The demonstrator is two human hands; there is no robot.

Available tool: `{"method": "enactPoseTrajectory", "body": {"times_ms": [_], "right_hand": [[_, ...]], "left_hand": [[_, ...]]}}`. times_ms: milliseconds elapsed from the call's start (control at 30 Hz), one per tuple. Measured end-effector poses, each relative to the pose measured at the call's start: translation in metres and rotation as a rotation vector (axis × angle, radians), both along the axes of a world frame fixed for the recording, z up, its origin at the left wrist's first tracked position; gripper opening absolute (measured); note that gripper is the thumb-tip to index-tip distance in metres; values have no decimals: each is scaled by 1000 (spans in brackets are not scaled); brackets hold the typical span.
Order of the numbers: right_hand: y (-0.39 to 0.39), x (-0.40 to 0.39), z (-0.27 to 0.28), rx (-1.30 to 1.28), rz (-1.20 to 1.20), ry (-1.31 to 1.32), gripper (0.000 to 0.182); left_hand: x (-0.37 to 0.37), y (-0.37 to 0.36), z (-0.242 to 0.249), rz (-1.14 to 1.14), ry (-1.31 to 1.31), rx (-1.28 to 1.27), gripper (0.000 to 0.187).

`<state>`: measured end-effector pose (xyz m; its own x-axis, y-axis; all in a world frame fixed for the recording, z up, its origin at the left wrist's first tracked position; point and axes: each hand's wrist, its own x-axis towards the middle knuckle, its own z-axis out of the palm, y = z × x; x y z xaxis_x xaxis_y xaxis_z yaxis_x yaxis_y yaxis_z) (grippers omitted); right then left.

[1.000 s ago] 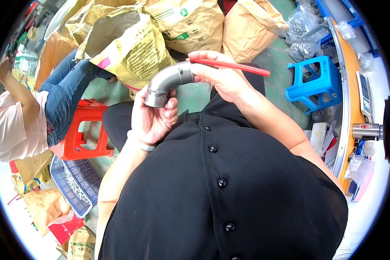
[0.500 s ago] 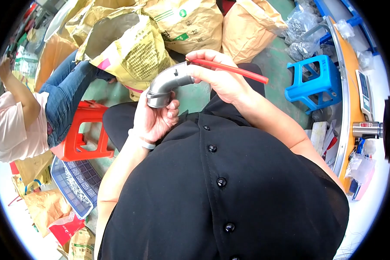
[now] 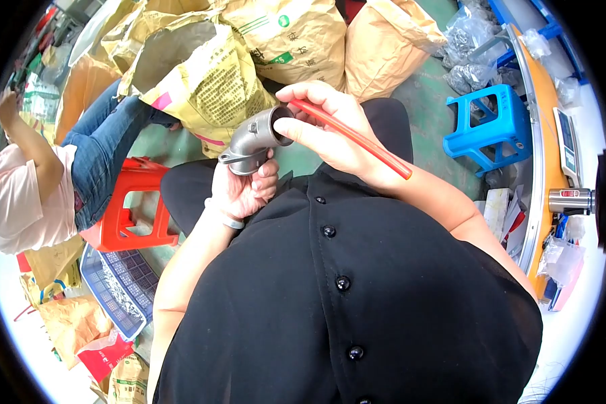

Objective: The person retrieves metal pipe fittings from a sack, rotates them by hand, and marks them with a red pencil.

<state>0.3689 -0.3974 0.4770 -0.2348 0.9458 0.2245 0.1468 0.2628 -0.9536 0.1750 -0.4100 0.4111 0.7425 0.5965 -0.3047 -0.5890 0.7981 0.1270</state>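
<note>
A grey elbow pipe fitting (image 3: 252,137) is held over my lap, its open end tipped up to the right. The fingers of my left hand (image 3: 244,191) are closed round the fitting's lower end, near a small flange. A slim red rod-shaped tool (image 3: 360,139) lies across my right hand (image 3: 338,128), its near end between the fingers and its far end over the wrist. My right thumb rests at the fitting's open rim. Whatever tip the tool has is hidden by the fingers.
Large paper sacks (image 3: 296,40) stand ahead. On the left, a person in jeans (image 3: 108,128) is beside a red stool (image 3: 131,209) and a blue basket (image 3: 118,289). A blue stool (image 3: 491,124) stands right, before a bench (image 3: 542,128) with a scale (image 3: 567,148).
The elbow fitting has turned so that its open end faces me more. In my right hand the red tool has swung, its far end dropping closer to the wrist.
</note>
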Motion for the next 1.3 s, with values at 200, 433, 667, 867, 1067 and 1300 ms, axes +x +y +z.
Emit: {"method": "enactPoseTrajectory", "body": {"times_ms": [200,433,667,867,1067,1300], "right_hand": [[0,-1,-1,-55,-49,62,26],[8,4,-4,-144,-36,135,31],[21,7,-25,-344,-8,276,27],[25,13,-32,-516,29,341,22],[27,13,-40,-560,29,396,17],[30,18,-48,-618,52,431,19]], "left_hand": [[-2,-1,-3,-9,14,1,47],[0,-5,10,10,84,-15,54],[10,-10,36,41,307,-43,55],[10,-11,34,22,236,-32,60],[9,-11,30,4,202,-1,66],[11,-12,37,-33,354,72,72]]}}
